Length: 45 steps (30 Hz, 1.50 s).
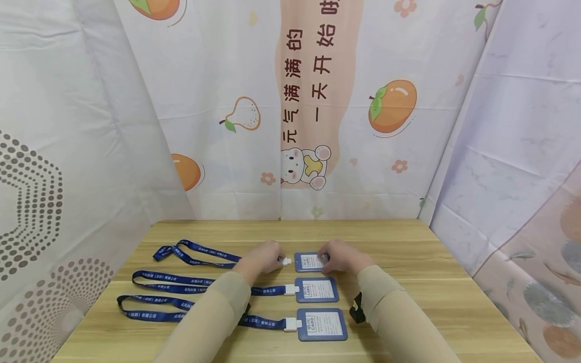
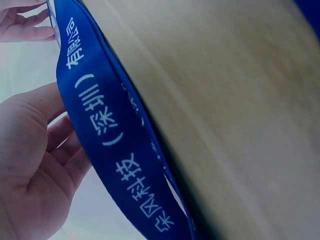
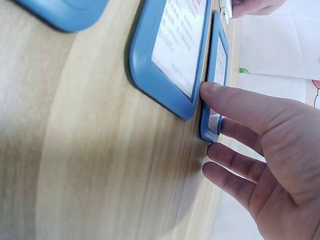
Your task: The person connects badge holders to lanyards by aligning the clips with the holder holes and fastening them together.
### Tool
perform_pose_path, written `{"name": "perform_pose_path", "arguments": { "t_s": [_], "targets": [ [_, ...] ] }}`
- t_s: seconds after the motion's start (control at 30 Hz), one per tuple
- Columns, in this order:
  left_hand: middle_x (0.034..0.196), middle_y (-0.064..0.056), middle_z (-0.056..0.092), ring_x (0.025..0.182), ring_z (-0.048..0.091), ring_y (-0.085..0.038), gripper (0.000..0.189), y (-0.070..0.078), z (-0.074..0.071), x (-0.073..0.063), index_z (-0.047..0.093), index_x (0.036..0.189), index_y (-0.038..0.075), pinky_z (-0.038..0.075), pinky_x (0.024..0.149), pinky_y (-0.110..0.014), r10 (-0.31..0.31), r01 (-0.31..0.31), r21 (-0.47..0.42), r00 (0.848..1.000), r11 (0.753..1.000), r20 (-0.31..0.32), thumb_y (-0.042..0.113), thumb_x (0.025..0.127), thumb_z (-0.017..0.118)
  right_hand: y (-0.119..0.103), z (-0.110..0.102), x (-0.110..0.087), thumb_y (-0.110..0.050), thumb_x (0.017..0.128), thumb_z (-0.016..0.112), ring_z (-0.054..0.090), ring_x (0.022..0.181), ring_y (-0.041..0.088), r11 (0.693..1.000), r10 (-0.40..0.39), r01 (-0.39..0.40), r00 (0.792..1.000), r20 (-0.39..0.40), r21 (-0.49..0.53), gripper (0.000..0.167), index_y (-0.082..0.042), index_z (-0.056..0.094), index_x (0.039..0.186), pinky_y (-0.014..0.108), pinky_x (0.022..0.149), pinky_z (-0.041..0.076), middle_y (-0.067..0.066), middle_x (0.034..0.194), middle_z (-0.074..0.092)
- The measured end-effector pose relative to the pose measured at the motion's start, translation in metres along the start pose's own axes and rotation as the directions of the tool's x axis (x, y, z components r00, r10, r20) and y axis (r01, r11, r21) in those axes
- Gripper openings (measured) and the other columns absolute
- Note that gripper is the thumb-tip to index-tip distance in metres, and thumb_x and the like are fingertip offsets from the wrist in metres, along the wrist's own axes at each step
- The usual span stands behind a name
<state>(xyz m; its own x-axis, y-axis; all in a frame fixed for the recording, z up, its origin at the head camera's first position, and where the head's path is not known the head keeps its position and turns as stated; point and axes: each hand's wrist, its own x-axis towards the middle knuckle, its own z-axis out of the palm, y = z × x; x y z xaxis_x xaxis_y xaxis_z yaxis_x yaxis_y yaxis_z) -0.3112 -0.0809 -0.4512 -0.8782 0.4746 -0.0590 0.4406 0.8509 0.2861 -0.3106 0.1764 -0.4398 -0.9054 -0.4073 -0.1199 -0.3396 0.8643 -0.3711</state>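
At the far row, my left hand (image 1: 265,256) pinches the white clip (image 1: 286,261) at the end of a blue lanyard (image 1: 213,254). Close to that clip lies a blue ID card holder (image 1: 308,261), and my right hand (image 1: 344,256) grips its right end. In the right wrist view, the thumb (image 3: 227,95) rests over the face of this far holder (image 3: 220,65), with the fingers at its other edge. The printed strap (image 2: 107,115) crosses in front of my left hand (image 2: 35,165) in the left wrist view, hiding its fingertips.
Nearer me lie a middle card holder (image 1: 316,290) and a front card holder (image 1: 322,325), each joined by a white clip to its lanyard (image 1: 172,282). They rest on a wooden table (image 1: 408,292). A printed curtain (image 1: 227,166) hangs behind it.
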Motion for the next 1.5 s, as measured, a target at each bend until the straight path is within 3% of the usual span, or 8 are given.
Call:
{"name": "perform_pose_path", "arguments": {
  "t_s": [0.4, 1.03, 1.3, 1.5],
  "targets": [
    [0.076, 0.005, 0.059, 0.071, 0.055, -0.013, 0.014, 0.0045, 0.0028, 0.0038, 0.075, 0.081, 0.021, 0.046, 0.068, -0.030, -0.001, 0.001, -0.009, 1.000, 1.000, 0.001, 0.017, 0.095, 0.074, 0.0003, 0.0018, -0.0006, -0.015, 0.078, 0.088, 0.058, 0.083, 0.017, 1.000, 0.000, 0.000, 1.000, 0.007, 0.013, 0.035, -0.013, 0.076, 0.111, 0.039, 0.081, 0.053, 0.000, 0.098, 0.068],
    [0.070, 0.004, 0.058, 0.066, 0.054, -0.012, 0.018, 0.0055, 0.0018, 0.0038, 0.074, 0.079, 0.019, 0.045, 0.065, -0.029, 0.006, -0.006, -0.034, 1.000, 0.999, 0.010, 0.015, 0.096, 0.072, -0.0028, 0.0040, 0.0030, -0.017, 0.080, 0.088, 0.059, 0.084, 0.016, 1.000, -0.015, 0.015, 1.000, 0.014, 0.000, 0.032, -0.014, 0.077, 0.109, 0.039, 0.083, 0.054, 0.000, 0.103, 0.070],
    [0.070, 0.003, 0.058, 0.066, 0.055, -0.013, 0.017, 0.0032, 0.0046, 0.0049, 0.075, 0.079, 0.019, 0.045, 0.064, -0.029, -0.024, 0.025, -0.061, 0.999, 0.998, 0.025, 0.015, 0.095, 0.073, -0.0032, 0.0074, 0.0025, -0.017, 0.080, 0.088, 0.059, 0.083, 0.016, 1.000, -0.032, 0.032, 0.999, 0.015, 0.000, 0.031, -0.015, 0.078, 0.109, 0.038, 0.081, 0.053, 0.000, 0.102, 0.070],
    [0.087, 0.006, 0.064, 0.077, 0.057, -0.014, 0.010, 0.0073, 0.0032, 0.0027, 0.080, 0.096, 0.016, 0.049, 0.074, -0.031, -0.024, 0.024, -0.036, 1.000, 0.999, 0.007, 0.010, 0.094, 0.072, -0.0066, 0.0062, 0.0011, -0.016, 0.080, 0.087, 0.059, 0.085, 0.017, 1.000, -0.031, 0.031, 1.000, 0.006, -0.002, 0.031, -0.014, 0.078, 0.109, 0.039, 0.083, 0.054, 0.002, 0.105, 0.071]
  ]
}}
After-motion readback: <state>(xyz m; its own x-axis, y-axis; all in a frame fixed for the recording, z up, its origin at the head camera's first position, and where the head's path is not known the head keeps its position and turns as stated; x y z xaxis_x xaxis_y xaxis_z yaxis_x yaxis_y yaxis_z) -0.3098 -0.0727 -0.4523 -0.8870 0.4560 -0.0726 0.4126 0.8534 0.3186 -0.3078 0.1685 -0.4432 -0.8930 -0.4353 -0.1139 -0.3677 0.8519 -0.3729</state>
